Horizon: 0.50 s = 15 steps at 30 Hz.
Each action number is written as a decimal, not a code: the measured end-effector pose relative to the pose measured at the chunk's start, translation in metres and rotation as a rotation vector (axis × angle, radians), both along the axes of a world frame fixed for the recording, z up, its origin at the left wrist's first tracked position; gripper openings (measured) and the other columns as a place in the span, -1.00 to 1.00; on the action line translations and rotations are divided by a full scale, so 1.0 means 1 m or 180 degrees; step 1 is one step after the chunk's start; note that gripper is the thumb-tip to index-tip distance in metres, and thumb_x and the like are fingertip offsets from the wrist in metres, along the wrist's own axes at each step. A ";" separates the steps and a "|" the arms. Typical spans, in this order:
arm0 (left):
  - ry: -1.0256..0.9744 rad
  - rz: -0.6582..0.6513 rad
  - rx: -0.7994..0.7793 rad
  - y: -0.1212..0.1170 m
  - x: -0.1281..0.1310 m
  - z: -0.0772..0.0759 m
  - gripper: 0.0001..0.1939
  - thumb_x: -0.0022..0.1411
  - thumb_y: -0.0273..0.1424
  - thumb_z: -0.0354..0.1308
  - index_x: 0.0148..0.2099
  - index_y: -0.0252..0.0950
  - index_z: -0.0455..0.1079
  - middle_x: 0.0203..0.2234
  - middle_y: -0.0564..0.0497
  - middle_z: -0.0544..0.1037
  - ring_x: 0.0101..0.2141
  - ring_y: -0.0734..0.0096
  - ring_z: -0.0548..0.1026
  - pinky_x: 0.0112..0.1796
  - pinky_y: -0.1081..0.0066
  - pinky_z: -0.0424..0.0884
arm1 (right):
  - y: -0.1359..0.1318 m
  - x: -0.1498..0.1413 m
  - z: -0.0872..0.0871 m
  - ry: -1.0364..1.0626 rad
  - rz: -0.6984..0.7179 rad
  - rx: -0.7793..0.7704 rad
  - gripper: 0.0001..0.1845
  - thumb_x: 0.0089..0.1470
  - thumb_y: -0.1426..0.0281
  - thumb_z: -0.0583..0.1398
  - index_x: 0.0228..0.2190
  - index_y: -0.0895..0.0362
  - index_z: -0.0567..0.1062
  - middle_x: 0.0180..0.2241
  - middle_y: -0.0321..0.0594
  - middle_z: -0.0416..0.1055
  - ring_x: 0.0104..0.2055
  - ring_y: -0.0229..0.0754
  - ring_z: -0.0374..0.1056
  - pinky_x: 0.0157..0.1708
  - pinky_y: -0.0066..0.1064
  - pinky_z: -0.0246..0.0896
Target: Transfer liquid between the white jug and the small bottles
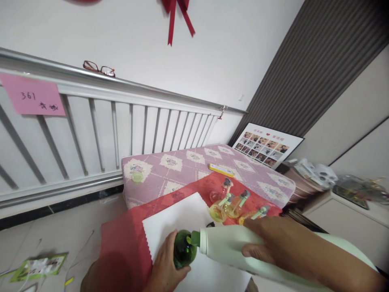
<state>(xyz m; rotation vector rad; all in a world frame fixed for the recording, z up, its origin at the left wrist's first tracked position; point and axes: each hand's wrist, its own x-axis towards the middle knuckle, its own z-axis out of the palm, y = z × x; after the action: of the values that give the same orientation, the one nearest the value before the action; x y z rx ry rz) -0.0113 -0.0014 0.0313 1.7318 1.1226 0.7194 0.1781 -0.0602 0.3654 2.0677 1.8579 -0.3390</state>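
Observation:
My left hand [166,263] is wrapped around a round dark green bottle [184,250], tilted with its mouth to the right. My right hand [258,239] grips a large pale green bottle [225,243] lying almost level. Its green spout [195,238] meets the mouth of the round bottle; whether liquid flows I cannot tell. Beneath both is a white sheet [173,217] with a scalloped edge, on a red cloth [118,235]. Just beyond my right hand stand several round bottles [218,211] with yellow or clear contents and pale ribbons. A small black piece [210,224] lies near the spout.
The table's purple patterned cover [188,162] holds a yellow-edged case [221,170] and a pale green lid-like disc [137,177]. Behind runs a white radiator [136,125] with glasses [99,69] on top. A photo board [267,144] leans at the back right; a cabinet [343,215] stands right.

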 end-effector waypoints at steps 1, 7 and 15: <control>0.0000 -0.0022 -0.0007 0.000 0.000 0.001 -0.01 -0.16 -0.42 0.21 0.35 -0.31 -0.04 0.30 -0.15 0.24 0.28 0.11 0.21 0.29 0.20 0.13 | 0.000 0.000 0.000 0.0009 0.0010 0.0002 -0.67 0.09 0.10 0.15 -0.33 0.07 0.56 -0.28 -0.05 0.59 -0.26 0.08 0.48 -0.33 -0.29 0.23; 0.0155 -0.0083 -0.0109 0.001 0.000 0.007 0.02 -0.19 -0.44 0.18 0.35 -0.41 -0.07 0.31 -0.22 0.20 0.29 0.08 0.18 0.30 0.20 0.10 | -0.001 0.002 -0.003 0.0023 0.0047 0.0094 -0.71 0.06 0.13 0.17 -0.34 0.06 0.55 -0.29 -0.05 0.59 -0.26 0.13 0.49 -0.35 -0.26 0.17; 0.0140 -0.0095 -0.0110 0.000 0.000 0.006 0.02 -0.19 -0.44 0.18 0.36 -0.39 -0.07 0.32 -0.20 0.20 0.29 0.09 0.18 0.30 0.20 0.10 | -0.003 0.005 -0.004 0.0080 0.0049 0.0058 -0.69 0.08 0.11 0.16 -0.33 0.05 0.55 -0.28 -0.06 0.60 -0.24 0.11 0.49 -0.33 -0.26 0.18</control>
<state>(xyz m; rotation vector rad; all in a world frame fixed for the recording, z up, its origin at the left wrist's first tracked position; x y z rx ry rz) -0.0113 -0.0015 0.0374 1.7390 1.1305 0.6428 0.1835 -0.0629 0.3611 2.0691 1.8973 -0.3471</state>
